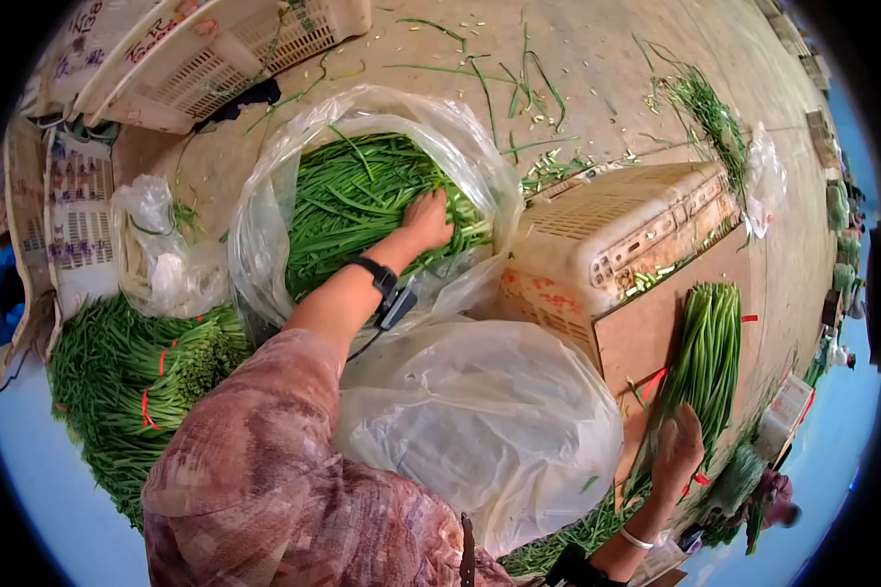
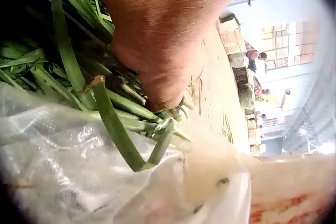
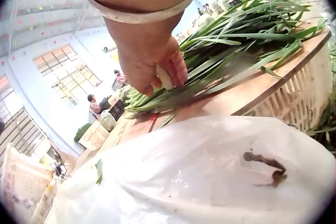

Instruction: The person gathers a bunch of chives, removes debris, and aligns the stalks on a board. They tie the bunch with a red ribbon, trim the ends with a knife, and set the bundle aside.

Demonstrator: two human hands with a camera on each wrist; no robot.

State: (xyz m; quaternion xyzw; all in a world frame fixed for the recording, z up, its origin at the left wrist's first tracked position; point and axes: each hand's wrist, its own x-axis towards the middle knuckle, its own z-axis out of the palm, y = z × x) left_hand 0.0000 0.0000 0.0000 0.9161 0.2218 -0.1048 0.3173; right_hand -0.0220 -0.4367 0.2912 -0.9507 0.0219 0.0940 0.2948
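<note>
Garlic chives [image 1: 352, 186] with long flat leaves and pale stem ends fill an open clear plastic bag [image 1: 264, 210]. My left hand [image 1: 428, 221] is down among them near the stem ends. In the left wrist view its thumb lies against several stems [image 2: 139, 124], and the other fingers are hidden in the greens. My right hand [image 1: 677, 452] is at a bundle of chives [image 1: 712, 338] on a brown board [image 1: 646, 342], its fingers loosely bent against the leaves in the right wrist view. A red tie [image 1: 653, 384] shows beside that bundle.
A pale plastic crate [image 1: 568, 245] stands beside the board. White plastic sheeting [image 1: 480, 401] bulges before me. Red-tied chives [image 1: 117, 382] are piled at left, near a crumpled bag [image 1: 171, 264]. More crates [image 1: 206, 68] stand at the back left; loose leaves [image 1: 533, 83] litter the floor.
</note>
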